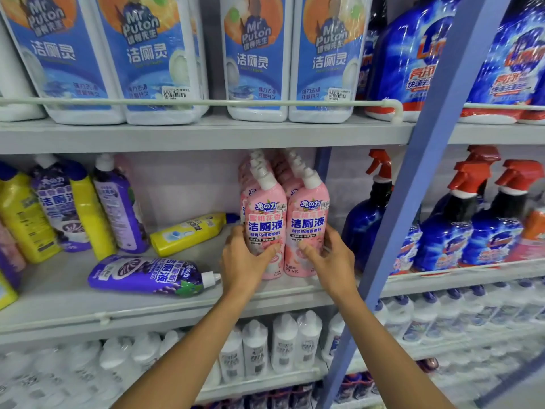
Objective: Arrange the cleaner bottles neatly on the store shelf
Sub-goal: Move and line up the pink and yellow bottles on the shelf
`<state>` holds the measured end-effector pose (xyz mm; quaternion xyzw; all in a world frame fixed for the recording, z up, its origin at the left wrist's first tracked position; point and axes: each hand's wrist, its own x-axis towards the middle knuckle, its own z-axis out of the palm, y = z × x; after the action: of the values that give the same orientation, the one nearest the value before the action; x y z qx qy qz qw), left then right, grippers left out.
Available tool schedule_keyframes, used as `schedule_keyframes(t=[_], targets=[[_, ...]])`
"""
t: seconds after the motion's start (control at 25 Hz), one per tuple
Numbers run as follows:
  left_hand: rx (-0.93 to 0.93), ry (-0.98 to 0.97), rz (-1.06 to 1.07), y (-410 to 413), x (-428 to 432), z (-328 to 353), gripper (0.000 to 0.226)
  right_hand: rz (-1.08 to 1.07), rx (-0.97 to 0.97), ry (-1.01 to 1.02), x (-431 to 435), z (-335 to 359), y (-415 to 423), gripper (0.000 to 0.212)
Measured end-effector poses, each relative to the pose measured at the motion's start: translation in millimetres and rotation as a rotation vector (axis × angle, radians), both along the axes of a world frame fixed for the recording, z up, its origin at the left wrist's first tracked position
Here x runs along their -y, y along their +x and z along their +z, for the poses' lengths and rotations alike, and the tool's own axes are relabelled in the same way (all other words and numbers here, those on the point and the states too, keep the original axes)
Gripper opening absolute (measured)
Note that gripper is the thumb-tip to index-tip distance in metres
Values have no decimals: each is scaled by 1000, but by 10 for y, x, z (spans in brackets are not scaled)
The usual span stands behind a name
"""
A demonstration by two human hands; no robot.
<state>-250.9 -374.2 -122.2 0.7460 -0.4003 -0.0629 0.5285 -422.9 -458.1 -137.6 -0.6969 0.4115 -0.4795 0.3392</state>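
On the middle shelf [177, 302], two files of toilet-cleaner bottles stand upright at the right end, running front to back. The front left bottle [265, 219] and the front right bottle [308, 219] touch side by side. The left hand [244, 261] wraps the first from its left, the right hand [333, 258] the second from its right. Left of them, near the edge, a fallen bottle [147, 274] lies on its side, cap pointing right. Farther back lies a second fallen bottle [188, 233], cap towards the files. At far left stands a leaning cluster [88, 208]. On the shelf above, Mr Puton jugs [253, 60] sit behind a rail [206, 102]. Right of the post [413, 172] are trigger spray bottles [472, 225]; on the shelf below, more bottles.
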Motion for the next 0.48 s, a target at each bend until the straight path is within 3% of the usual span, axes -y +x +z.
schedule_keyframes(t=[0.24, 0.48], targets=[[-129, -6, -267, 241, -197, 100, 41, -49, -67, 5, -203, 148, 29, 63], [-134, -17, -319, 826, -541, 44, 64, -177, -92, -17, -608, 75, 185, 52]])
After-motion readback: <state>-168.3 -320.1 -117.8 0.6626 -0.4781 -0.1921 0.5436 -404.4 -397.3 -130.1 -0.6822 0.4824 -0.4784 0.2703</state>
